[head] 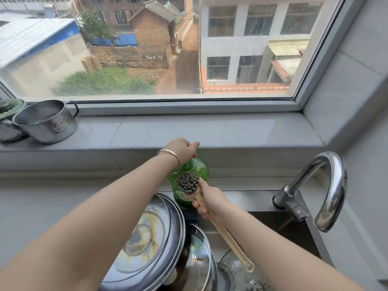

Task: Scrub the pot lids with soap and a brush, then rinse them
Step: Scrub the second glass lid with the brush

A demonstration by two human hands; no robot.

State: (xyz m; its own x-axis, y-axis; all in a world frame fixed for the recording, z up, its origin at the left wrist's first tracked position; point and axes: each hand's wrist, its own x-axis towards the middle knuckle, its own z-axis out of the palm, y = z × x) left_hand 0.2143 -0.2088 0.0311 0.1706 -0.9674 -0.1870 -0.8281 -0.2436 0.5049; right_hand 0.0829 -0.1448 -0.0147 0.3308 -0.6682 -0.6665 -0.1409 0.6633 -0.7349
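- 2 hands are engaged at once: the left hand (182, 151) is curled down over the pump top of the green soap bottle (202, 170), and the right hand (210, 203) is wrapped round the handle of the brush (187, 183).
- The brush head is held just below the left hand, bristles turned upward against the bottle's front, seemingly so that soap can be caught on them. Whether any soap has been dispensed cannot be told.
- The handle is gripped close to the head, with its free end trailing back toward the person. This is judged to give steadier aim under the spout.
- 2 pot lids are set close together below the left forearm: a large steel-rimmed lid (147, 234) and a smaller lid (199, 255) between the 2 forearms. Both are marked with brownish residue and are judged not yet scrubbed.
- A glass piece (233, 267) is seen under the handle's end. Whether it is a 3rd lid cannot be told.
- The tap (327, 185) stands to the right of the right hand, so rinsing is judged a later step.
- A steel mug (46, 120) is left on the sill (210, 131), well off to the left of the left hand.
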